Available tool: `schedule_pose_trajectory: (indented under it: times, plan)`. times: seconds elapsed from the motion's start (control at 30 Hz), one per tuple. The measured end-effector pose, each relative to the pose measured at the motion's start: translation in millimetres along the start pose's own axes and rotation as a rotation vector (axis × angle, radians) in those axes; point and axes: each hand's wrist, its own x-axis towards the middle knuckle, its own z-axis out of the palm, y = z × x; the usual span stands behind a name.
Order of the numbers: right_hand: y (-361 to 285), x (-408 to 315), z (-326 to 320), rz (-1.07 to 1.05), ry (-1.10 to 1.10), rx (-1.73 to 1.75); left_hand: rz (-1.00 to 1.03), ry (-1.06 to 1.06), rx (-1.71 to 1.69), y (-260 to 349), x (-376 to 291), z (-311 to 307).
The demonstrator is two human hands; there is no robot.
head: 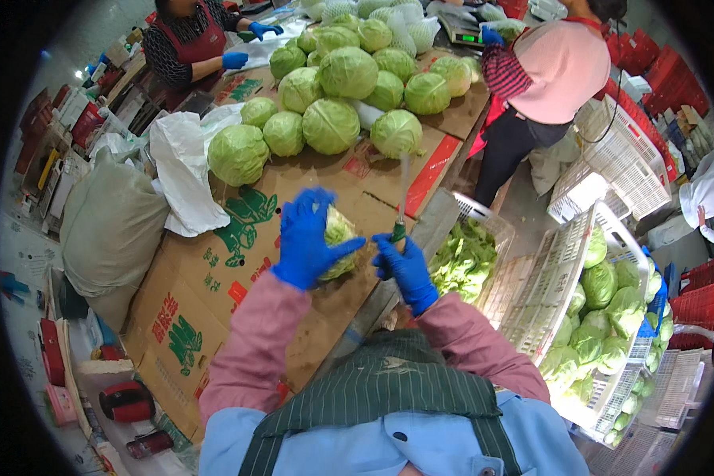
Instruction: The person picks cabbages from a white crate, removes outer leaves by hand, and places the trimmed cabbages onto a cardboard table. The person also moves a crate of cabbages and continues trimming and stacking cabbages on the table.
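Observation:
My left hand, in a blue glove, lies spread over a pale green cabbage on the cardboard-covered table. Its thumb points right; whether it grips or only touches the cabbage is hard to tell. My right hand, gloved in blue too, is closed around the green and wooden handle of a knife, whose blade points away from me and is slightly blurred. The two hands are close together but apart. Beyond them, a heap of whole green cabbages covers the far part of the table.
A crate of loose leaves stands right of the table edge, beside a tilted white crate holding cabbages. A stuffed sack is at left. One person works at far left, another at far right near a scale.

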Motion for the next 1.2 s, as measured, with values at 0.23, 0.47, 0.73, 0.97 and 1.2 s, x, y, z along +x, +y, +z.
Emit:
schedule_pose_trajectory:
  times: [0.23, 0.47, 0.73, 0.97, 1.2]
  plan:
    - [48, -16, -45, -0.132, 0.025, -0.639, -0.208, -0.248, 0.045, -36, -46, -2]
    - [45, -10, -2, -0.310, -0.217, -0.942, -0.323, -0.245, -0.009, -35, -55, -7]
    - [33, 18, 21, -0.306, -0.312, -1.170, -0.338, -0.204, -0.057, -46, -55, 5]
    - [46, 50, 18, -0.286, -0.275, -1.321, -0.396, -0.183, -0.109, -45, -52, 7]
    - [59, 106, -13, -0.283, 0.037, -1.217, -0.304, -0.127, 0.105, -16, -57, 14]
